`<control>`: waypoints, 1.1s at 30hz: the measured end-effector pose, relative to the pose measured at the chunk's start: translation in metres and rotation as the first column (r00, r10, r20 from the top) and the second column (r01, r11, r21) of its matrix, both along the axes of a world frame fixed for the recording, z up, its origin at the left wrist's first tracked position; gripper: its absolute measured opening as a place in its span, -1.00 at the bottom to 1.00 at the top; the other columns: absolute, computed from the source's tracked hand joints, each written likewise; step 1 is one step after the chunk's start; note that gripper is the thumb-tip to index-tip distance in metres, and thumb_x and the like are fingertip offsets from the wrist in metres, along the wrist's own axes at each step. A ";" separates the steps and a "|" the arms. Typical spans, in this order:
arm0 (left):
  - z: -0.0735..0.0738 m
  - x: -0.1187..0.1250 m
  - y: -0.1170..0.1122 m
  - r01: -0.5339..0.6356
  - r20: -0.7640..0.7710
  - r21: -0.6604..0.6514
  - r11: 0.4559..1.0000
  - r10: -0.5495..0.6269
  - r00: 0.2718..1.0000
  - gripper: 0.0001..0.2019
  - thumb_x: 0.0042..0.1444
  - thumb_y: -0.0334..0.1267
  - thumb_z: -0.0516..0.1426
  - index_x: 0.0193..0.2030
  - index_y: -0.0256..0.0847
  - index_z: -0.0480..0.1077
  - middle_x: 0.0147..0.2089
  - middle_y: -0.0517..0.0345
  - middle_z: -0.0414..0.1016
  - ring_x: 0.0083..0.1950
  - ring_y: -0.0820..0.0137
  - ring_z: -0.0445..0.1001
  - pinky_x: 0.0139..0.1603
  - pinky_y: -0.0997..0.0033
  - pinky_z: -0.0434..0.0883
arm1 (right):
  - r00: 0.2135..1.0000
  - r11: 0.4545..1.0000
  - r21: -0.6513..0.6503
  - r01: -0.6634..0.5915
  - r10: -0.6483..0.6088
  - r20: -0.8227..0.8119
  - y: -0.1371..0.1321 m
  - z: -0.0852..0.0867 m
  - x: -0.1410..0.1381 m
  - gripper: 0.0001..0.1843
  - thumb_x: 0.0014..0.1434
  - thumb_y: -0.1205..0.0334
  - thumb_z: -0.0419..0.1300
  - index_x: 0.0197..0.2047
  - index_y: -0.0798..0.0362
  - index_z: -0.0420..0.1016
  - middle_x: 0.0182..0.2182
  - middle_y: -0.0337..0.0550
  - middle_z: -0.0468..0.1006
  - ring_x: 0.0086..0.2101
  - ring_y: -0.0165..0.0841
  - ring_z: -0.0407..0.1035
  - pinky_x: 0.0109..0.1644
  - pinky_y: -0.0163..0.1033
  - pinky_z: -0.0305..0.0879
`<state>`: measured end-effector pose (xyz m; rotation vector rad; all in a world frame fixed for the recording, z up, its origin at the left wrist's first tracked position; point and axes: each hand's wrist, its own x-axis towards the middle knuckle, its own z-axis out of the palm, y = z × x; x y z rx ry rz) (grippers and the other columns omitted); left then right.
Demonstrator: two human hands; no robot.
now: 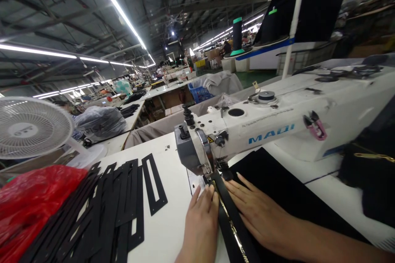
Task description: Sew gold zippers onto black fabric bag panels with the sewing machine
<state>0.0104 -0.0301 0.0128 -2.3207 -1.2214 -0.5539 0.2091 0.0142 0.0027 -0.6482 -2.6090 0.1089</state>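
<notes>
At the sewing machine (277, 125)

On the surface (173, 224), pressing with left hand (200, 222) and right hand (257, 211), both open and flat, either side of a black zipper strip (230, 224) running under the presser foot (212, 174); stacked black cut-outs (108, 209) further left

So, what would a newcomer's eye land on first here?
The white sewing machine fills the middle and right, its needle end just above the left hand and right hand, which lie flat either side of a black zipper strip. To the left, a fanned pile of black slotted cutouts lies beside a red bag.
</notes>
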 end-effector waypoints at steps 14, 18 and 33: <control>0.001 -0.002 0.002 -0.009 0.036 -0.037 0.999 0.010 0.999 -0.72 0.26 -0.46 -0.11 -0.02 -0.32 0.36 -0.01 -0.08 0.49 0.04 0.28 0.45 0.08 0.16 0.43 | 0.999 1.000 0.022 0.003 -0.004 0.047 0.001 0.005 -0.004 -0.43 0.29 0.31 -0.09 0.34 0.06 -0.12 0.24 -0.02 0.10 0.21 -0.24 -0.01 0.26 0.05 -0.03; 0.000 -0.003 0.001 0.010 0.022 -0.039 0.999 -0.009 1.000 -0.71 0.25 -0.48 -0.12 -0.02 -0.34 0.36 -0.01 -0.09 0.48 0.04 0.27 0.45 0.06 0.15 0.44 | 1.000 1.000 0.019 0.015 -0.016 0.011 -0.003 0.004 -0.003 -0.43 0.29 0.32 -0.08 0.34 0.05 -0.10 0.23 -0.04 0.12 0.21 -0.25 -0.01 0.27 0.03 -0.06; 0.002 0.003 0.001 0.023 0.078 -0.104 0.994 -0.015 0.997 -0.67 0.22 -0.51 -0.13 0.04 -0.36 0.31 0.00 -0.14 0.47 0.08 0.25 0.41 0.12 0.08 0.38 | 1.000 1.000 0.002 0.010 -0.011 0.028 0.003 0.004 -0.003 -0.40 0.27 0.33 -0.07 0.34 0.08 -0.13 0.24 0.00 0.10 0.22 -0.23 -0.04 0.26 0.07 -0.04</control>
